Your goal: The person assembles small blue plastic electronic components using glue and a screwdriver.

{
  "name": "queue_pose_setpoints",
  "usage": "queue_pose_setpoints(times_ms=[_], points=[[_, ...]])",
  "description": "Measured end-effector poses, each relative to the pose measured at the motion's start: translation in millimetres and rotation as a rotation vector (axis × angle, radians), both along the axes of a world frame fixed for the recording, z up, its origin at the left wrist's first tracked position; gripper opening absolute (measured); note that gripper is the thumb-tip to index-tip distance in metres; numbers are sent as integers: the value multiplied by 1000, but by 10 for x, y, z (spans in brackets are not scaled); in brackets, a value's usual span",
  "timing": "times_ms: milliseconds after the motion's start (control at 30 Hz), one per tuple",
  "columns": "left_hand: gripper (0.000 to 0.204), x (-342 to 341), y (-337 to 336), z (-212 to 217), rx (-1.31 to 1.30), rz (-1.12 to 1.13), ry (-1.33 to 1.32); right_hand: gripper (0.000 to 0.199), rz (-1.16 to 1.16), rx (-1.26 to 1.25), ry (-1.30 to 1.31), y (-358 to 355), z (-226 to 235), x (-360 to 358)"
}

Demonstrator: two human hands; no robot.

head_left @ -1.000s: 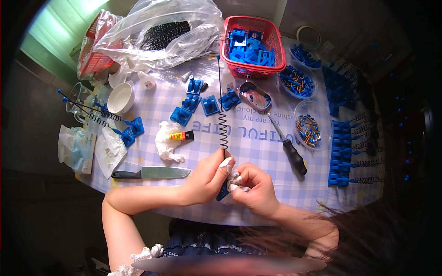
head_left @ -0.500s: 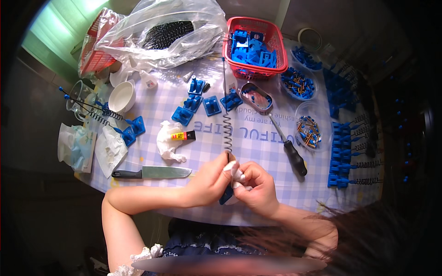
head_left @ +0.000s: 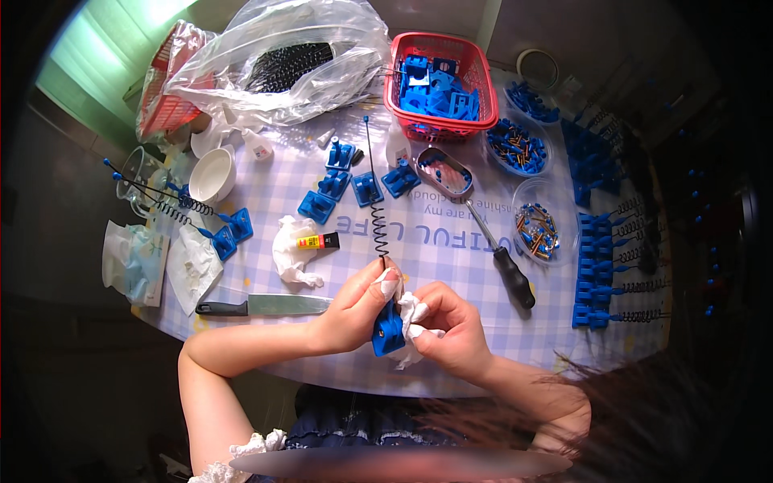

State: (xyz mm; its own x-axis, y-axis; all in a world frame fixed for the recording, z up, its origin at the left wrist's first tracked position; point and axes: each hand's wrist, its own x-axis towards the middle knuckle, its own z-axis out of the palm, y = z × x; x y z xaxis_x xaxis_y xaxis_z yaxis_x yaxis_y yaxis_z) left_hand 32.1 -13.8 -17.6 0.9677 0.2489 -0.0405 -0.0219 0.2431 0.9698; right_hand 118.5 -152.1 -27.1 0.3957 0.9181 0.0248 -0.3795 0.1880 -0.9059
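My left hand (head_left: 351,312) is closed round the lower end of a black coiled spring rod (head_left: 379,225), whose thin straight tip ends in a small blue bead. Below my fingers the rod's blue plastic base (head_left: 388,335) shows, tilted, near the table's front edge. A crumpled white tissue (head_left: 412,312) is pinched in my right hand (head_left: 456,332), just right of the base. Part of the tissue also shows by my left thumb. Ahead of my hands lie several loose blue bases (head_left: 332,185). A yellow-and-black glue tube (head_left: 317,241) rests on another crumpled tissue (head_left: 291,259).
A knife (head_left: 274,304) lies left of my hands, a black-handled screwdriver (head_left: 512,278) to the right. Beyond stand a red basket (head_left: 489,117) of blue parts, a plastic bag (head_left: 338,24) and bowls of small parts, one bowl (head_left: 576,221) nearest. Finished-looking spring pieces (head_left: 594,278) line the right edge.
The rod's top has swung left, and my left hand has shifted slightly left with it. More of the blue base shows. The tissue in my right hand appears more spread out.
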Motion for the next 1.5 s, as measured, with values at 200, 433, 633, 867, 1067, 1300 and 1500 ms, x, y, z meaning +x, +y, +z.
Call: queue_pose_setpoints(times_ms=[200, 433, 633, 867, 1067, 1300, 1500], points=[[21, -36, -14, -6, 222, 25, 11, 20, -50, -30, -296, -22, -14, -46], [21, -18, -63, 144, 559, 24, -32, 17, -41, -147, -271, -22, -32, -54], [21, 3, -51, 94, 502, 37, 5, 14, -52, -207, 46, 15, 30, -69], [22, -24, -42, -13, 372, -16, 75, 15, -44, -125, -527, -15, 13, 33], [21, -28, -70, 111, 522, -27, 38, 16, -72, -134, -697, -5, 47, 37], [24, -29, -40, 11, 360, -23, 86, 15, -202, -113, -349, 13, -55, -61], [28, -12, -6, -79, -160, -59, 30, 19, -89, -40, 52, -26, 21, 17]])
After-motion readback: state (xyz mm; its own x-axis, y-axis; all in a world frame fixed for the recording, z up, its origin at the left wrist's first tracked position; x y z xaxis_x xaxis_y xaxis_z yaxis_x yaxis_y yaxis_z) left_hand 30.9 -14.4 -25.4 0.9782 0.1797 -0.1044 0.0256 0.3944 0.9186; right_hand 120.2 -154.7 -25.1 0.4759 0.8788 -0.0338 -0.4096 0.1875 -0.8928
